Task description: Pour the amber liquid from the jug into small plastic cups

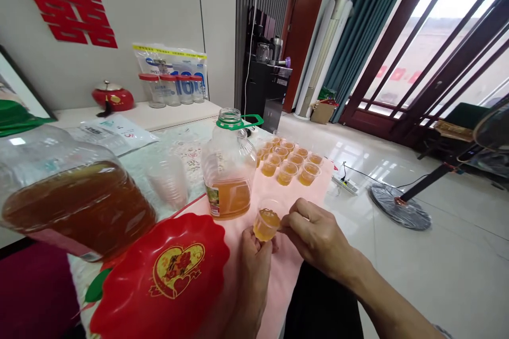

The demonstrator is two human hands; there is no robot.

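Observation:
A small clear plastic cup [267, 222] of amber liquid is held above the pink table cover. My left hand [255, 259] is closed around its lower part from below. My right hand [314, 228] pinches the cup's right side near the rim, its fingertips partly hidden. Just beyond the cup stands a large clear jug [230, 169], uncapped, with a green handle ring and amber liquid in its lower half. Several filled cups [287, 172] stand in rows behind, to the right of the jug. A nested stack of plastic cups [169, 180] lies tilted left of the jug.
A red scalloped tray [139, 270] lies at the near left. Past it, a bigger jug [79, 201] of darker liquid lies on its side. Red-lidded jars [169, 90] and a red pot [113, 98] line the back ledge. A wrapped fan base [400, 214] stands on the floor at right.

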